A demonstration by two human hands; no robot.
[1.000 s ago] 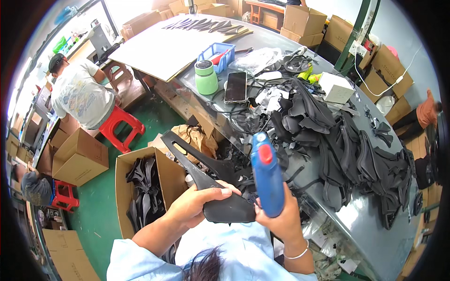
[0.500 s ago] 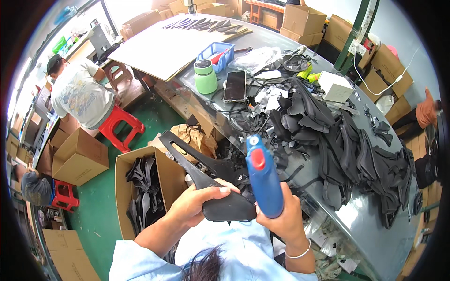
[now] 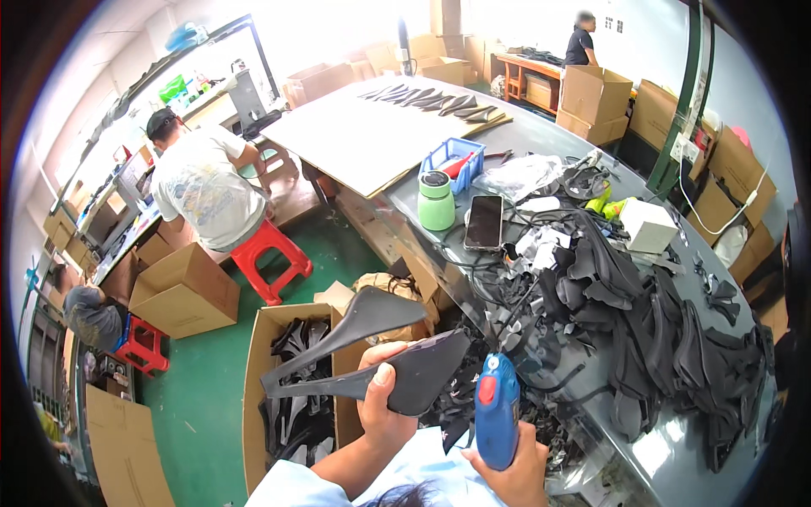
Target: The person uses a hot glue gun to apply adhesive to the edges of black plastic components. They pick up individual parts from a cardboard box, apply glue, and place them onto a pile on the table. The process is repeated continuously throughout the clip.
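Observation:
My left hand [image 3: 390, 412] is closed around a black, smooth, saddle-shaped piece [image 3: 422, 372] with a long slot between two arms. Its wide end points right, and the narrow joined end reaches over an open cardboard box [image 3: 254, 431] of similar black pieces. In my right hand [image 3: 517, 475] is a blue handheld power tool [image 3: 497, 422] with a red button, held upright just right of the piece. A gap shows between the tool and the piece. The tool's working tip is too unclear to make out.
Black pieces [image 3: 650, 329] lie heaped on the metal table [image 3: 583, 473], beside scraps, cables, a phone [image 3: 484, 223], a green bottle [image 3: 436, 203] and a blue basket [image 3: 460, 160]. A co-worker [image 3: 207, 190] sits on a red stool [image 3: 270, 262] at left; another person [image 3: 581, 42] is far back.
The black piece has been turned, so its narrow end swings leftward and its wide end rightward. My right hand and the tool have moved lower and slightly right. The view has shifted.

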